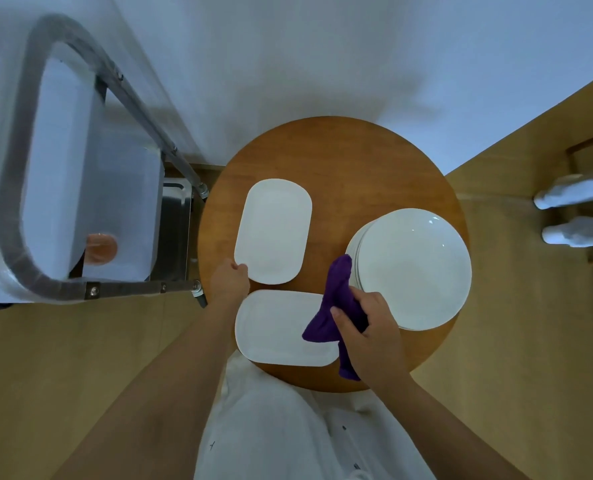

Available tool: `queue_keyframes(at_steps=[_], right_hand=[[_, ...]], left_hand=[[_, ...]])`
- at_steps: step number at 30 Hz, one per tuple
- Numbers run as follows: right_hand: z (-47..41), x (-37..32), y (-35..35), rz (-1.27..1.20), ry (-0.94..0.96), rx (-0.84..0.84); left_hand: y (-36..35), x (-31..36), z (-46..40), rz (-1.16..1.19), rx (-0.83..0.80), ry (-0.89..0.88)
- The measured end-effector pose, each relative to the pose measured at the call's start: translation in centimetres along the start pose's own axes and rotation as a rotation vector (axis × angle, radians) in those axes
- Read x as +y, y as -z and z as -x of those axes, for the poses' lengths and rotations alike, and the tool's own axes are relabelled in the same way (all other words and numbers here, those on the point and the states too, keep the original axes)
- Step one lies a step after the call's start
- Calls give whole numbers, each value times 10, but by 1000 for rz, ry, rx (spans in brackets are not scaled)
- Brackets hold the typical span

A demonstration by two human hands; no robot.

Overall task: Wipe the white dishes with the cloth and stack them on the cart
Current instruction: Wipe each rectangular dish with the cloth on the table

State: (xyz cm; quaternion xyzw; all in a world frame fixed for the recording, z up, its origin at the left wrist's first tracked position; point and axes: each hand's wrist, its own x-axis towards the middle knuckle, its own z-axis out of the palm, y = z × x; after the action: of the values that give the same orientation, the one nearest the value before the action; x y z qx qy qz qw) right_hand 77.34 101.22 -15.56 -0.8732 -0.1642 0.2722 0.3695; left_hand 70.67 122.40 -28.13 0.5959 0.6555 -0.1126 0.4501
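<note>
— 2 oblong white platters and 1 stack of round white plates, all on the round wooden counter. Right?

— Yes. The far platter lies toward the counter's left side; the near platter lies at the front edge, just beside it but apart. The stack sits at the right, its rim overhanging the counter edge a little.

— And the hands?

— The left hand has its grip pinched on the near-left corner of the far platter. The right hand has its grip curled round a purple cloth, bunched, hanging over the right end of the near platter and rising against the stack's left rim.

— Where is the cart?

— At the left, just beside the counter: a metal cart with a curved tubular handle, blurred. An orange round thing shows under it; I cannot tell what it is.

— Anything else around?

— A white wall behind, a wooden floor, the person's white garment below, and 2 white-covered feet at the far right, well apart from the counter.
</note>
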Motion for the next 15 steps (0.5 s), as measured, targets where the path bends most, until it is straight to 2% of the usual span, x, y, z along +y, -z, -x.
queue_keyframes(at_steps=[4,9,15], right_hand=[[0,0,2,2,-8,-5],[2,1,4,1,-14,0],[3,-4,-3,-30,5,-2]], left_hand=[[0,2,-1,161,-20,95],[-4,3,-2,-121,32,-21],[-2,8,-1,-150,56,-41]])
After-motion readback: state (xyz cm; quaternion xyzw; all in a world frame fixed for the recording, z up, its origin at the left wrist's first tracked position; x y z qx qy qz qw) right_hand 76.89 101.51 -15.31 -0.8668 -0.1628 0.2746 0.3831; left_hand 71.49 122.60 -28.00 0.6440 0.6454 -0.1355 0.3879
